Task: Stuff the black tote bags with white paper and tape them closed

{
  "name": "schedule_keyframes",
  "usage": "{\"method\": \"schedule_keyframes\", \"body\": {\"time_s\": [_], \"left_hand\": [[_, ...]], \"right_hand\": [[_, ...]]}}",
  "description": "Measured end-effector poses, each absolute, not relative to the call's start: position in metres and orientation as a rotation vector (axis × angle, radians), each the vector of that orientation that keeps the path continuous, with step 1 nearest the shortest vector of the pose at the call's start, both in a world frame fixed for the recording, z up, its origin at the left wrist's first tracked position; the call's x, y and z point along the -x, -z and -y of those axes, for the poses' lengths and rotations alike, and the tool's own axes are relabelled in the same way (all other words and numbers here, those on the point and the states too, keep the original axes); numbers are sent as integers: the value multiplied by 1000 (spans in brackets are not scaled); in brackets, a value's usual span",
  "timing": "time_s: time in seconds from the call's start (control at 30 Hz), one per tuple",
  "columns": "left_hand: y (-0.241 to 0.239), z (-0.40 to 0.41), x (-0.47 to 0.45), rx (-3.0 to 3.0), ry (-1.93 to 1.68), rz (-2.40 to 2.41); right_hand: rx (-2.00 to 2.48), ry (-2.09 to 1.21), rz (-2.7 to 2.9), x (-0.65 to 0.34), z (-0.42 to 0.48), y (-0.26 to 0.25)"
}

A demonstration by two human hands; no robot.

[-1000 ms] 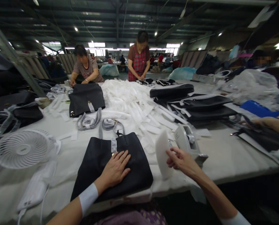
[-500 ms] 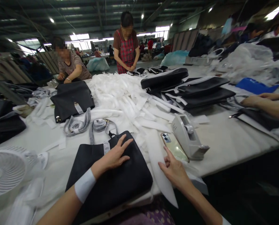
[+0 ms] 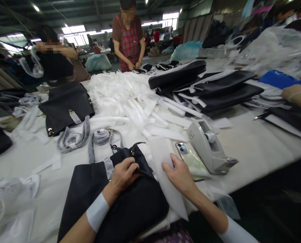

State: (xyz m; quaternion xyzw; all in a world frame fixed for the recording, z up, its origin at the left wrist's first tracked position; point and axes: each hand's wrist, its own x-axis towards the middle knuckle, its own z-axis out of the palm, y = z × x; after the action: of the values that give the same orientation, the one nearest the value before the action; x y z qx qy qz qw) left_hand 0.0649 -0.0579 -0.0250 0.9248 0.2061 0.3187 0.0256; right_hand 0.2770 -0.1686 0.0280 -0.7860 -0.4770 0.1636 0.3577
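Observation:
A black handbag lies on the table in front of me, its mouth lifted so that a zipper end and gold hardware show. My left hand is closed on the edge of the bag's mouth, fingers curled over it. A white foam strip lies along the bag's right side. Over that strip is my right hand, thumb and index finger apart and at the foam's surface; its other fingers are partly hidden. Close by on the right are a phone and a grey tape dispenser.
Loose white foam is heaped mid-table. Another black bag and wrapped straps lie at left; stacked black bags lie at right. A white fan stands lower left. Co-workers are across the table; another person's hand is at right.
My left hand, spread flat on the bag before, has curled round its mouth and raised it. My right hand's pointing finger has drawn back over the foam. The left co-worker has lifted a black bag.

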Motion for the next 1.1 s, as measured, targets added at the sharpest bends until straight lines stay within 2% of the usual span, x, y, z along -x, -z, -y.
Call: {"method": "schedule_keyframes", "body": {"time_s": [0.27, 0.4, 0.57, 0.63, 0.73, 0.8, 0.97, 1.1], "left_hand": [[23, 52, -70, -2745, -1133, -562], [24, 53, -69, -2705, -1148, -540], [26, 53, -68, -2703, -1211, -514], [26, 54, -67, -2708, -1224, -502], [25, 55, -67, -2700, -1260, -504], [25, 55, -67, -2691, -1262, -511], [25, 54, -68, -2657, -1213, -492], [26, 52, -70, -2634, -1173, -508]], "right_hand": [[2029, -699, 1599, -277, 147, -41], [1942, -746, 1508, -281, 131, -41], [1808, -1130, 1376, -270, 99, -39], [1734, -1088, 1446, -267, 87, -40], [1668, -733, 1624, -268, 70, -44], [1540, -690, 1715, -274, 59, -47], [1132, -1156, 1978, -284, 30, -43], [1081, -1298, 2179, -276, 12, -28]]}}
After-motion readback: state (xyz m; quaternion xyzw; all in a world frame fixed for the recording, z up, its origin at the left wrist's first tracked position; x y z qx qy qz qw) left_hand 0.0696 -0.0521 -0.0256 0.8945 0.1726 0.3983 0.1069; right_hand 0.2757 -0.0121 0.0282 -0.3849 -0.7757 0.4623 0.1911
